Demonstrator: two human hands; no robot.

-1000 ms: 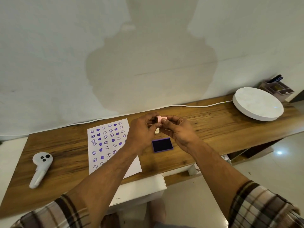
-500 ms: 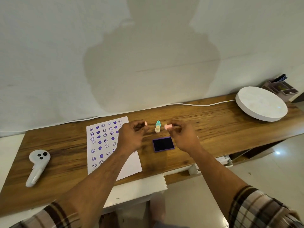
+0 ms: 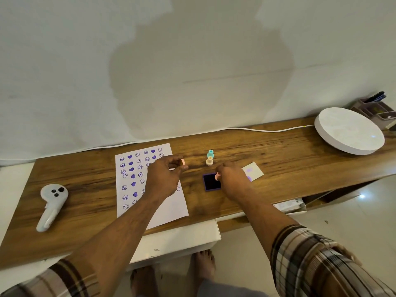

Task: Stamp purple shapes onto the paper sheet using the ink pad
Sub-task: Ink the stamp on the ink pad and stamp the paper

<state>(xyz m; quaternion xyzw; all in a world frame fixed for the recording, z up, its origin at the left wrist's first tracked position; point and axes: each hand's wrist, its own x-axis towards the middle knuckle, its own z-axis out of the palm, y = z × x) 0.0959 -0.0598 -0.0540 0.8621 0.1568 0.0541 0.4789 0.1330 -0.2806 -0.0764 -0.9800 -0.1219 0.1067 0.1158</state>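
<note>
A white paper sheet [image 3: 137, 181] printed with purple hearts and smiley faces lies on the wooden desk [image 3: 278, 159]. My left hand [image 3: 165, 176] hovers over the sheet's right side, pinching a small pink cap [image 3: 182, 162]. To its right, my right hand [image 3: 232, 179] holds a pink stamp [image 3: 217, 176] at the right edge of the dark purple ink pad [image 3: 211, 182]. Two more stamps, teal [image 3: 210, 153] and cream [image 3: 209, 161], stand upright just behind the pad.
A white game controller [image 3: 52, 202] lies at the desk's left. A small paper scrap [image 3: 254, 170] with purple smudges sits right of my right hand. A round white disc [image 3: 349, 130] and a pen holder [image 3: 377, 106] occupy the far right. A white cable [image 3: 267, 130] runs along the wall.
My hands pulled the pink cap off the stamp and moved apart. The left hand carried the cap left, and the right hand lowered the stamp to the ink pad.
</note>
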